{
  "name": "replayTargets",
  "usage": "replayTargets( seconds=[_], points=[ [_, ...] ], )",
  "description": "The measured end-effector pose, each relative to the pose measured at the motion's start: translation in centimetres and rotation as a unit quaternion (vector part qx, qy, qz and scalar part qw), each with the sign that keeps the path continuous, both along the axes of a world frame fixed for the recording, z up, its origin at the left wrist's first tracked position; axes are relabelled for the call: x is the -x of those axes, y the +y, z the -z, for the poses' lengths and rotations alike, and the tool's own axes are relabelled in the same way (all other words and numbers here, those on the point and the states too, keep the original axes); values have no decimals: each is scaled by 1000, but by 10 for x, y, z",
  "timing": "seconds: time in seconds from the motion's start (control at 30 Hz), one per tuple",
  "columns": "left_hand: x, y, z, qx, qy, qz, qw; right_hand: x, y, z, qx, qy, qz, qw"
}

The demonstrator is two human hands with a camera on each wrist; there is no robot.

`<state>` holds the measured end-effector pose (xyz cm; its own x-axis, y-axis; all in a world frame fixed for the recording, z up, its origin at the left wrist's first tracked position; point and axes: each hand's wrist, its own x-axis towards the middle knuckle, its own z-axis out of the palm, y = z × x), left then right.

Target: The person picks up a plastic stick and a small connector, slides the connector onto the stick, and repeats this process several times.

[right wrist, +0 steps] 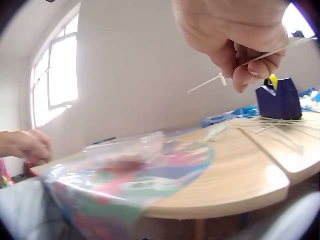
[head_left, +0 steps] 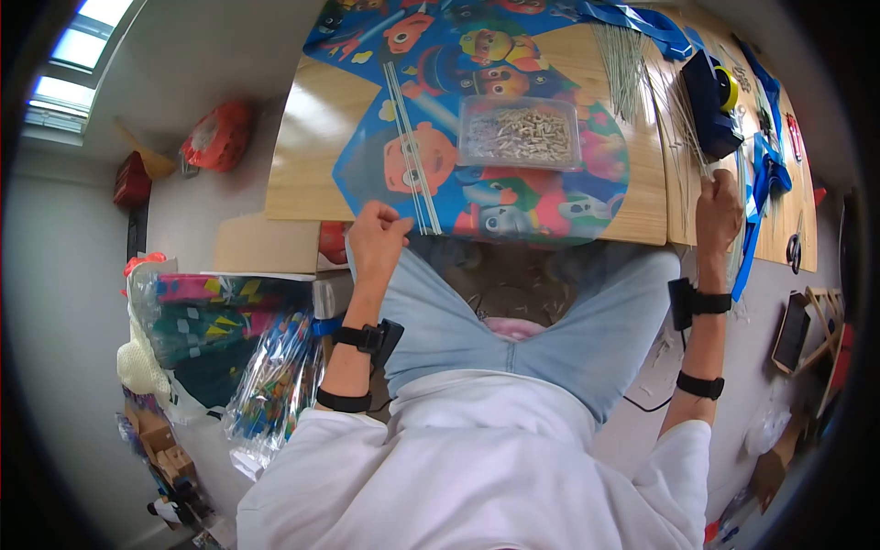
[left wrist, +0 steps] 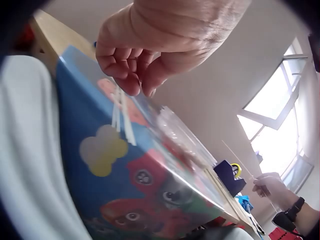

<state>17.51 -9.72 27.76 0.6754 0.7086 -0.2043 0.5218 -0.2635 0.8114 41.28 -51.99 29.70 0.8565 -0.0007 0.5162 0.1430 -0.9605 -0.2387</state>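
My right hand (head_left: 718,215) pinches a thin pale stick (right wrist: 280,51) between thumb and fingers, at the table's right side. A small white piece (right wrist: 222,79) sits crosswise near one end of that stick. My left hand (head_left: 376,240) hovers at the table's front edge with fingers curled, thumb and forefinger tips close together (left wrist: 131,60); I cannot tell whether something tiny is between them. Beside it, several white sticks (head_left: 410,147) lie lengthwise on a blue cartoon-printed sheet (head_left: 367,174). A clear plastic box (head_left: 461,151) on the sheet holds many small whitish pieces (head_left: 522,133).
More thin sticks (head_left: 619,69) lie in a bundle at the back right. A dark blue tape dispenser (head_left: 710,105) with yellow tape (head_left: 727,89), blue ribbon (head_left: 753,211) and scissors (head_left: 795,249) are on the right. Left of my legs stands a clear bag of colourful items (head_left: 275,385).
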Motion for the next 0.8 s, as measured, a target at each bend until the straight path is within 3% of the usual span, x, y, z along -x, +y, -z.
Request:
replayTargets(
  seconds=[0.03, 0.13, 0.23, 0.37, 0.47, 0.6, 0.67, 0.77, 0.8],
  points=[
    [4, -1, 5, 41, -3, -3, 999, -5, -1, 0, 40, -38, 16, 998],
    [2, -7, 17, 123, -11, -21, 992, 5, 7, 4, 20, -45, -35, 998],
    [2, -7, 30, 178, -41, -22, 983, 46, 44, 9, -123, 56, -137, 981],
    [10, 2, 22, 210, -39, -11, 977, 96, 91, 16, -179, 76, -196, 961],
    [16, 5, 17, 217, -140, -24, 966, 119, 117, 13, -239, 134, -233, 933],
    [4, -34, -27, 181, -214, 53, 959, 131, 159, -16, -416, 253, -293, 823],
    [-5, -66, -44, 152, -210, 124, 958, 126, 179, -40, -545, 308, -285, 726],
    [-17, -111, -48, 81, -173, 284, 940, 107, 190, -72, -770, 258, -220, 540],
    [-21, -127, -48, 89, -170, 315, 929, 98, 184, -83, -772, 220, -211, 557]
  ],
)
